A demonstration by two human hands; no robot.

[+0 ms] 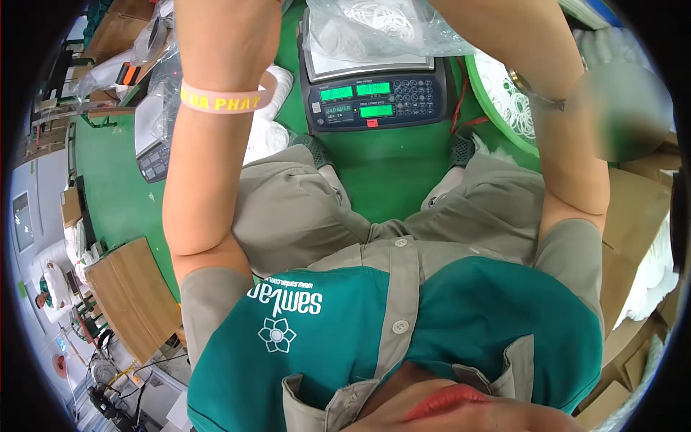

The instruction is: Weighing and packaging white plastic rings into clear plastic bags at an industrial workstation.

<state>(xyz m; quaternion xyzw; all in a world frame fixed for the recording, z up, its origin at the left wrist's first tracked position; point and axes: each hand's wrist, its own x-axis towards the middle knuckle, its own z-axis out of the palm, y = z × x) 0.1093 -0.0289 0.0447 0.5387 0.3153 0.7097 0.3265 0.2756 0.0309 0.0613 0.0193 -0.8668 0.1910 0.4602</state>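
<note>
Seems mid-weighing, with the clear bag of white rings [374, 29] lying on the grey scale [378, 97] straight ahead, left forearm [205, 165] and right forearm [554, 137] raised past the top edge, hands' opening and hold impossible to tell; next calls for a gentle reach down to the bag.

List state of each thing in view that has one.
Grey counting scale with green displays: on, displays lit.
Clear plastic bag of white rings: lying on the scale pan.
Green round basin of white rings: holding rings.
Person's hands: out of frame above, grip cannot be seen.
</note>
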